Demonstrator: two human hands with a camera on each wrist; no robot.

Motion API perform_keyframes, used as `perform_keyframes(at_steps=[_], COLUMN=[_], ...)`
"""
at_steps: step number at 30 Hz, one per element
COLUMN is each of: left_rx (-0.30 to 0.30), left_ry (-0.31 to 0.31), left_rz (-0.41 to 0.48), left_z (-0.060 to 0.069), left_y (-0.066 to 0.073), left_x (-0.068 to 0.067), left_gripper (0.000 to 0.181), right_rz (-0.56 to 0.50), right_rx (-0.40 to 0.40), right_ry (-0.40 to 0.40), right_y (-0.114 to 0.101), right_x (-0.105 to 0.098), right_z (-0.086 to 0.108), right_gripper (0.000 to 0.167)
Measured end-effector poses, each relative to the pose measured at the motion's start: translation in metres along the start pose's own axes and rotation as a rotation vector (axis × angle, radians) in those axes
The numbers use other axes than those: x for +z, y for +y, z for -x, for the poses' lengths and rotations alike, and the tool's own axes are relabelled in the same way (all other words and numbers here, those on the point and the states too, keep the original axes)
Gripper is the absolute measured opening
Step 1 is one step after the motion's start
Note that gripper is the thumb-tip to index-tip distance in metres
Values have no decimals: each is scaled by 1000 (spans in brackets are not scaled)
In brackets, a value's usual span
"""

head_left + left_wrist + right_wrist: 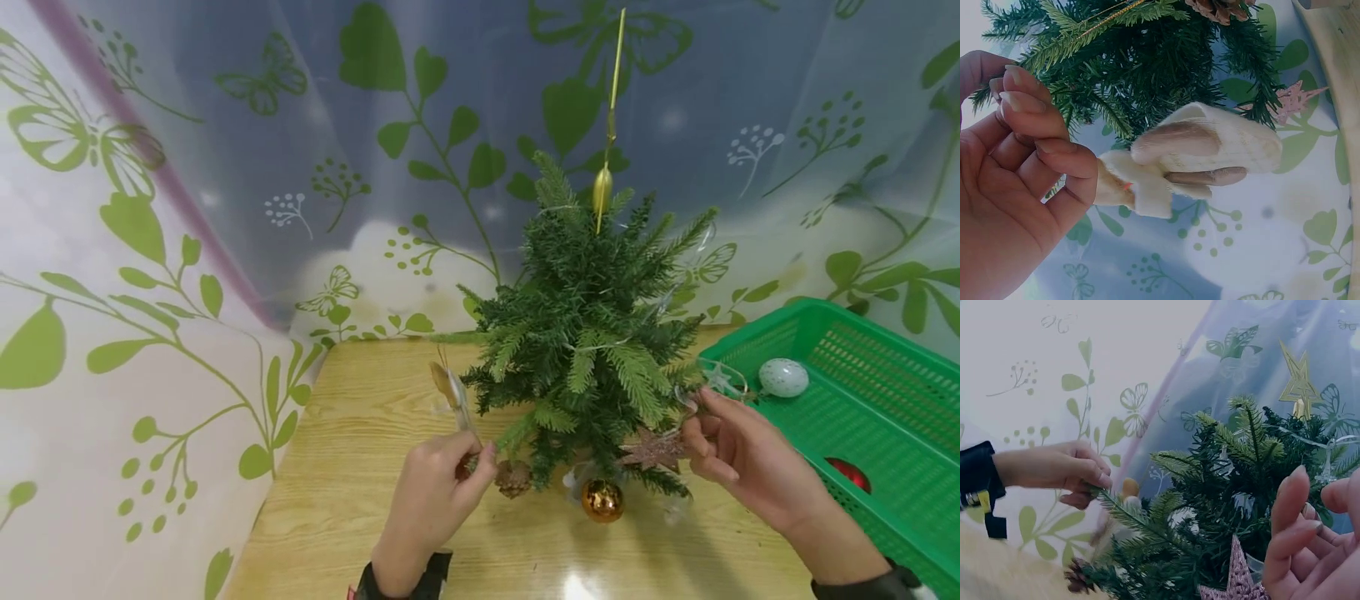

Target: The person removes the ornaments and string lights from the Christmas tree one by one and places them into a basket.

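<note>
A small artificial Christmas tree (585,333) stands on the table. At its left, my left hand (435,492) pinches the tip of a green branch (1125,512). Beyond this hand hangs an ornament with cream cloth and brown, wooden-looking limbs (1179,147). My right hand (742,458) is at the tree's right side, fingers loosely bent beside the clear string lights (1332,453). A gap shows between its fingertips, with nothing visibly held. Close to it is a pink glitter star (652,450). A shiny gold ball (602,501) and a pine cone (513,478) hang low in front.
The green basket (795,321) at the right contains a white speckled egg-shaped ornament (783,377) and a red ball (850,474). A gold star topper (1300,384) rises above the tree. Behind the wooden table (360,400) hangs a leaf-patterned curtain (247,167).
</note>
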State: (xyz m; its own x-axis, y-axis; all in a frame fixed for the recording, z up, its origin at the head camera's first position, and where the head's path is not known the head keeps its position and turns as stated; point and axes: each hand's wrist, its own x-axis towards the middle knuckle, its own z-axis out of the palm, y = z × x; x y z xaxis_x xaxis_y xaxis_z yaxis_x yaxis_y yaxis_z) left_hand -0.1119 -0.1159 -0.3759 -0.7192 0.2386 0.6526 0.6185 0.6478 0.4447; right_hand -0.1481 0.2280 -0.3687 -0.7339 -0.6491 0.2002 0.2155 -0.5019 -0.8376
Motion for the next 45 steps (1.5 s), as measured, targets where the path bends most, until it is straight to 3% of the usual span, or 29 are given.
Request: perform_keyframes(at_steps=[3, 8, 10, 16, 20, 22, 29, 35, 40, 45], left_rx=[-1, -11, -9, 8, 9, 3, -20, -24, -20, -23], left_ry=[0, -3, -2, -1, -2, -6, -22, -26, -17, -24], left_rz=[-4, 9, 17, 21, 22, 24, 18, 0, -8, -4], left_z=[0, 0, -1, -1, 0, 0, 0, 0, 0, 0], left_y=[0, 0, 0, 1, 1, 1, 3, 4, 5, 4], left_x=[0, -1, -1, -1, 0, 0, 0, 1, 1, 0], left_gripper=[31, 29, 27, 28, 29, 29, 29, 31, 33, 36], right_rz=[-25, -187, -191, 33, 65, 128, 651, 905, 980, 885], right_rx=[1, 1, -4, -28, -49, -83, -302, -381, -398, -448], right_ry=[-12, -42, -51, -3, 31, 73, 381, 518, 604, 680], right_y=[-4, -6, -5, -5, -6, -6, 4, 8, 7, 4], right_x=[-2, -4, -4, -4, -2, 1, 19, 26, 25, 22], right_z=[-2, -5, -6, -7, -7, -7, -6, -5, -1, 4], right_gripper=[37, 41, 42, 39, 38, 36, 30, 41, 46, 41])
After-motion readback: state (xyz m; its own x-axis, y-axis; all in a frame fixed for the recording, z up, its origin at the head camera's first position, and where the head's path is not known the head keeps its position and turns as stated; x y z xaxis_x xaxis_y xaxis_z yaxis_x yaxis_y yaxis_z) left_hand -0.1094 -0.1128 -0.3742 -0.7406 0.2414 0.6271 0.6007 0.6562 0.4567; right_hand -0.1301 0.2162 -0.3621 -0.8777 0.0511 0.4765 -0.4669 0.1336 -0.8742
